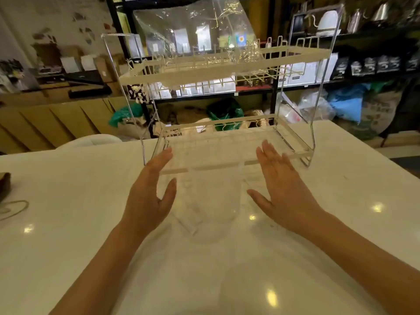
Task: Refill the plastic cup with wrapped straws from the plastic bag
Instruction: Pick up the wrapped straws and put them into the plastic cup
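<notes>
Both hands open, empty — left hand [147,198] and right hand [284,189] flanking clear cup [216,201] on worktop [68,223], not touching it. Bag [193,32] up on rack [227,73] top shelf. Risk: cup nearly invisible, light — clumsy reach could tip it. Rack front edge close behind cup; plenty of room nearer the body.

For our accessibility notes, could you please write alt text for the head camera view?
Two open, empty hands, left hand and right hand, reach either side of a clear plastic cup on a white table. Behind it stands a two-tier clear rack, with a crinkled plastic bag on its top tier.
</notes>
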